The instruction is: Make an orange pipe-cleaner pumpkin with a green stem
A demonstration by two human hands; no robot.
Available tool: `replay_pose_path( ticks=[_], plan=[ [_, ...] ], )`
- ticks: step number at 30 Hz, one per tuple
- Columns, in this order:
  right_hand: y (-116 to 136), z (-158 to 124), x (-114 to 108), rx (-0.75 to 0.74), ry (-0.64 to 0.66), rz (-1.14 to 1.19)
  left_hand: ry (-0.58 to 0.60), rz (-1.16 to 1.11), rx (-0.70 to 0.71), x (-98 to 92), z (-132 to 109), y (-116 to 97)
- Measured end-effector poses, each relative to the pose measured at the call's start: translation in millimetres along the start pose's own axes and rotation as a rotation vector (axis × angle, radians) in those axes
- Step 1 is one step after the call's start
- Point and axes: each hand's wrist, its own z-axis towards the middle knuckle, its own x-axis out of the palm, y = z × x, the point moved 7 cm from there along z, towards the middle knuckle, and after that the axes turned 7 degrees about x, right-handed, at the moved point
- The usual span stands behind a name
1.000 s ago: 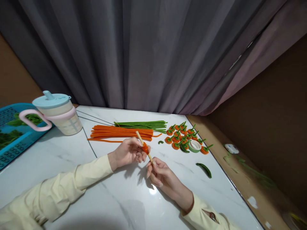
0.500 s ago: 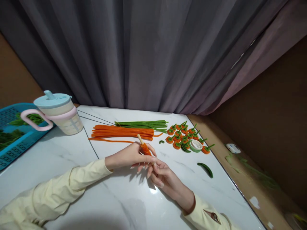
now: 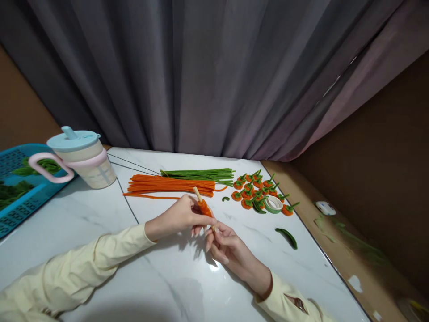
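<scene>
A pale wooden stick (image 3: 197, 193) is wound with an orange pipe cleaner (image 3: 203, 208). My left hand (image 3: 186, 218) is closed round the wound part, thumb along its lower side, while the stick's upper end pokes out bare. Lower down, my right hand (image 3: 231, 246) pinches the stick's other end between thumb and fingers. Past my hands lie a bundle of orange pipe cleaners (image 3: 167, 184) and a bundle of green pipe cleaners (image 3: 197, 173). Several small orange pipe-cleaner pumpkins with green stems (image 3: 247, 203) sit to the right.
A roll of green tape (image 3: 273, 204) stands among the pumpkins, and a folded green pipe-cleaner piece (image 3: 287, 238) lies nearer me. At left are a handled cup (image 3: 89, 167) and a blue basket (image 3: 31, 197) with leafy greens. A grey curtain (image 3: 201, 80) hangs behind the marble-patterned table (image 3: 174, 286).
My left hand has shifted slightly, its fingers drawn in closer round the wound stick. The stick's top has moved a little to the right. My right hand stays almost in place.
</scene>
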Motion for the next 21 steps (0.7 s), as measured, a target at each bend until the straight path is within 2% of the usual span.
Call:
replay_pose_path(
  ticks=[4,8,12,14,18,21],
  plan=[
    [0.1,-0.4,-0.4,0.005,-0.008,0.005,-0.032,0.049,0.001,-4.6,-1.7,-2.0],
    [0.8,-0.5,-1.4,0.001,-0.017,0.001,-0.101,0.117,0.022,-19.5,-2.7,-11.2],
    [0.7,-0.6,-0.9,-0.006,-0.016,-0.002,-0.107,0.184,0.007,-27.3,-2.8,-18.4],
    [0.4,-0.7,-0.9,-0.01,-0.019,-0.002,-0.094,0.195,0.007,-26.9,-2.0,-19.5],
    [0.1,0.0,-2.1,-0.015,-0.027,0.018,0.012,0.152,0.025,-17.8,0.8,-14.7],
    [0.3,0.5,-2.4,-0.004,-0.028,0.034,-0.026,0.163,0.047,-19.0,1.5,-13.7]
  ],
)
